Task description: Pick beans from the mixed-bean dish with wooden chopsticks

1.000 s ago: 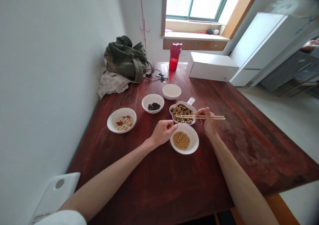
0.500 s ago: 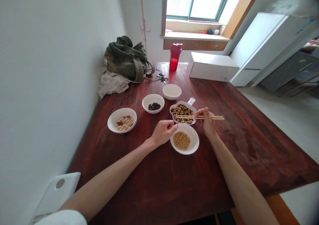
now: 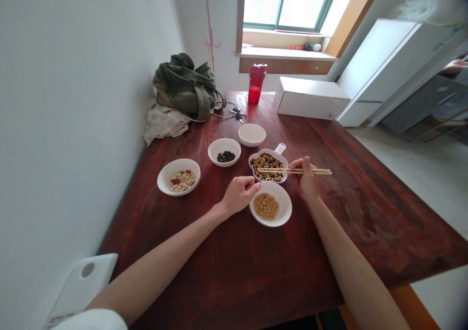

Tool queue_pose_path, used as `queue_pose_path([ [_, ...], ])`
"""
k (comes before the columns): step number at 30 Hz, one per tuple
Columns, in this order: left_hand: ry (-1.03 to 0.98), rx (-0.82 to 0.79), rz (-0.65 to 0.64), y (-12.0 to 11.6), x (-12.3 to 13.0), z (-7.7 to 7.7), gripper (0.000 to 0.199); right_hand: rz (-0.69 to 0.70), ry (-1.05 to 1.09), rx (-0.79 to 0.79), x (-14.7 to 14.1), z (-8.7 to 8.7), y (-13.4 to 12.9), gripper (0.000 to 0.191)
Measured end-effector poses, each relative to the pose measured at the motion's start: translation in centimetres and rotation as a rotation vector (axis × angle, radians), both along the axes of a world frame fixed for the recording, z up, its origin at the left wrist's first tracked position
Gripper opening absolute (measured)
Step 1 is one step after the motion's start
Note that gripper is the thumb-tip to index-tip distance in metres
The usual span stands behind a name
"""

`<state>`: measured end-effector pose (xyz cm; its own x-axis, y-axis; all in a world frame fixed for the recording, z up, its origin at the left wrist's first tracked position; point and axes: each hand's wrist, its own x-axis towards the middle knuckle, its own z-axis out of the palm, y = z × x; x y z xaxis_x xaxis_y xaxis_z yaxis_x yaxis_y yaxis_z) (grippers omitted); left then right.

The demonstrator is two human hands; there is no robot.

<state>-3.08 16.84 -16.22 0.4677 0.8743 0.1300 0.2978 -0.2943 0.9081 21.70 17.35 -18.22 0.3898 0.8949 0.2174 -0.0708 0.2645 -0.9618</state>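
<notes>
While the right hand (image 3: 305, 181) pinches a pair of wooden chopsticks (image 3: 318, 171), its fingers (image 3: 302, 164) clamped around them, the tips reach across a purple-rimmed dish of mixed beans (image 3: 252, 166), and I can't make out any bean caught between them. Left hand (image 3: 239, 194) is curled up, fingers (image 3: 251, 185) closed with nothing showing in them, just beside a white bowl of soybeans (image 3: 287, 205). Further up the dark red wooden surface (image 3: 226, 271) sit a bowl of black beans (image 3: 215, 147), a bowl of pale nuts and red bits (image 3: 179, 163), a plain white bowl (image 3: 252, 128) and a red bottle (image 3: 256, 84).
</notes>
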Motion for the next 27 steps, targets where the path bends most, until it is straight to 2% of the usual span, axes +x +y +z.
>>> queue_pose_path([
  [5, 0.002, 0.004, 0.006, 0.0, 0.0, 0.1, 0.047, -0.028, 0.092, 0.017, 0.2, 0.7, -0.1, 0.060],
  [9, 0.001, 0.001, 0.006, 0.0, 0.0, 0.0, 0.047, -0.014, 0.045, 0.009, 0.4, 0.9, -0.2, 0.062],
  [18, 0.001, 0.006, 0.003, 0.0, 0.0, 0.0, 0.047, 0.080, -0.029, 0.002, 0.1, 0.1, -0.2, 0.060],
  [27, 0.003, 0.008, 0.005, 0.0, 0.1, 0.1, 0.047, 0.048, -0.118, -0.014, 0.2, -0.3, -0.1, 0.062],
])
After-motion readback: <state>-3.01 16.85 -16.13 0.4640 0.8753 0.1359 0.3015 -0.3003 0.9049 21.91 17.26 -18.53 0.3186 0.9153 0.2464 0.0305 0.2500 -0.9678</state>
